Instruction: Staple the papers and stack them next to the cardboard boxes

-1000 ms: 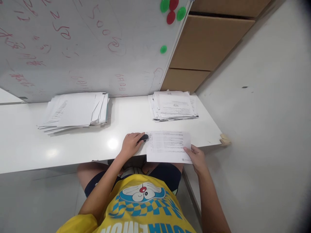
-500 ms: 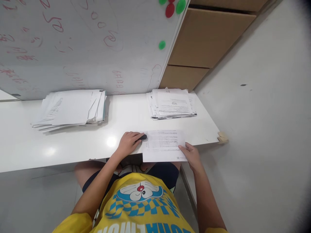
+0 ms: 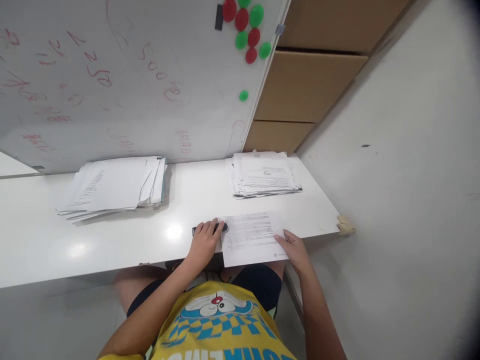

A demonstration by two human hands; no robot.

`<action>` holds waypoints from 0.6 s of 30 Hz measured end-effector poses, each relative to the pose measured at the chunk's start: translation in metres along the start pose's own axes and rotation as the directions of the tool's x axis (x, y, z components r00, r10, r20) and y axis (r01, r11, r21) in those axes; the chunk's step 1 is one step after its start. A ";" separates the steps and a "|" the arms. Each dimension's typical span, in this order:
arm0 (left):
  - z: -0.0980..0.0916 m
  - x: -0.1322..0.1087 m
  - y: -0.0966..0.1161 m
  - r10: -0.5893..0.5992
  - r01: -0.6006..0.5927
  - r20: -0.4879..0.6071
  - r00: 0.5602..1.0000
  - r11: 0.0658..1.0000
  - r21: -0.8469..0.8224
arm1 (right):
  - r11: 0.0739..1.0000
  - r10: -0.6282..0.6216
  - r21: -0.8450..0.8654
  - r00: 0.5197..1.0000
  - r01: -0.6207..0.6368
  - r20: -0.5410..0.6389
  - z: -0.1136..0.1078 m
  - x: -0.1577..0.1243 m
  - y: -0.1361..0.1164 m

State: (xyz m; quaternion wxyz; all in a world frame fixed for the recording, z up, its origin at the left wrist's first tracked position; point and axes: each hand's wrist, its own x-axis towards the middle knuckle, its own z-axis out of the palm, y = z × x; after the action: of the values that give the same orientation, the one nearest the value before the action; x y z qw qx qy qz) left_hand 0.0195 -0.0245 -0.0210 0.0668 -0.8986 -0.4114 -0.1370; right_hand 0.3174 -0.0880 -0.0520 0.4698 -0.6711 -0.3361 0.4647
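Observation:
A printed sheet of paper [image 3: 251, 237] lies at the front edge of the white table [image 3: 112, 235], partly hanging over it. My left hand [image 3: 204, 242] rests with curled fingers on a black stapler [image 3: 221, 227] at the sheet's left edge. My right hand [image 3: 294, 250] pinches the sheet's lower right corner.
A loose stack of papers [image 3: 116, 185] lies at the back left of the table, a neater stack [image 3: 264, 175] at the back right. A whiteboard [image 3: 131, 75] with red writing and red and green magnets [image 3: 247, 27] stands behind. Brown cabinets [image 3: 311, 85] and a white wall are to the right.
My left hand has slid back a little on the stapler, so more of its black body shows on the left. The view tilted up. The sheet stays where it was.

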 end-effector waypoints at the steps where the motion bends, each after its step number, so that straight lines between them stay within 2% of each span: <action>1: 0.000 -0.001 -0.001 -0.007 0.007 -0.010 1.000 1.000 -0.018 | 1.000 -0.010 -0.014 1.000 0.010 0.017 -0.001 0.001 -0.003; 5: -0.002 -0.002 0.000 -0.027 0.023 -0.050 0.998 0.996 -0.083 | 0.992 -0.060 -0.108 0.997 0.065 0.051 -0.017 0.010 -0.023; 7: -0.005 -0.002 -0.001 -0.059 0.051 -0.067 0.996 0.992 -0.115 | 0.985 -0.097 -0.143 0.995 0.097 0.007 -0.033 0.024 -0.037; 9: -0.012 -0.001 -0.013 -0.127 0.114 -0.091 0.988 0.984 -0.134 | 0.983 -0.150 -0.117 0.985 0.140 -0.085 -0.049 0.047 -0.051; 10: -0.016 -0.001 -0.025 -0.175 0.161 -0.109 0.979 0.979 -0.129 | 0.982 -0.179 -0.081 0.974 0.169 -0.140 -0.056 0.062 -0.058; 12: -0.027 -0.001 -0.063 -0.308 0.299 -0.158 0.938 0.951 -0.081 | 0.971 -0.232 0.002 0.941 0.240 -0.247 -0.063 0.097 -0.070; 14: -0.039 -0.006 -0.111 -0.464 0.476 -0.222 0.858 0.880 -0.001 | 0.958 -0.272 0.008 0.917 0.287 -0.293 -0.061 0.133 -0.079; 15: -0.045 -0.011 -0.135 -0.519 0.544 -0.251 0.817 0.839 0.034 | 0.954 -0.298 -0.060 0.908 0.293 -0.294 -0.058 0.150 -0.082; 16: -0.049 -0.017 -0.158 -0.549 0.582 -0.259 0.794 0.811 0.064 | 0.942 -0.330 -0.169 0.899 0.291 -0.288 -0.054 0.166 -0.085; 18: -0.055 -0.031 -0.193 -0.563 0.594 -0.218 0.797 0.796 0.118 | 0.867 -0.405 -0.415 0.874 0.274 -0.269 -0.046 0.190 -0.090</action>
State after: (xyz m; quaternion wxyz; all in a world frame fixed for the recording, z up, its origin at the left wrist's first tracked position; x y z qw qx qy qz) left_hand -0.1564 0.0664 0.0234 0.1379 -0.7040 -0.6703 -0.1900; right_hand 0.4243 0.0957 -0.0196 0.4644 -0.7466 -0.4424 0.1768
